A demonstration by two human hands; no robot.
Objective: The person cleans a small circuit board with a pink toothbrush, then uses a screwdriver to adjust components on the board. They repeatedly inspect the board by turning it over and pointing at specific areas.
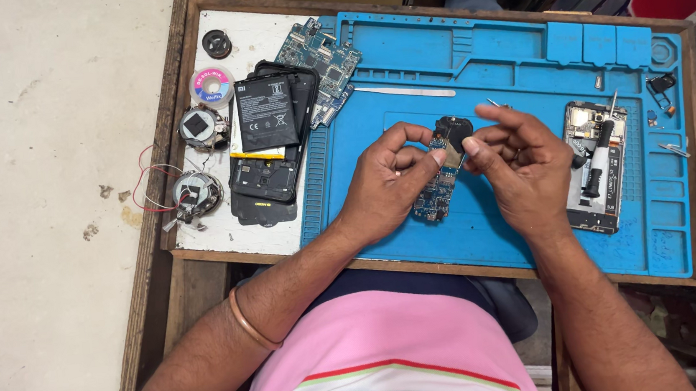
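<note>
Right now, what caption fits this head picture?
Both hands, left hand and right hand, hold a phone circuit board over a blue mat.

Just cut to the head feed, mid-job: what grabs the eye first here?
The bright blue repair mat fills the wooden table. At its centre the left hand and right hand pinch a small blue circuit board. An opened phone frame lies to the right, a black battery to the left.
</note>
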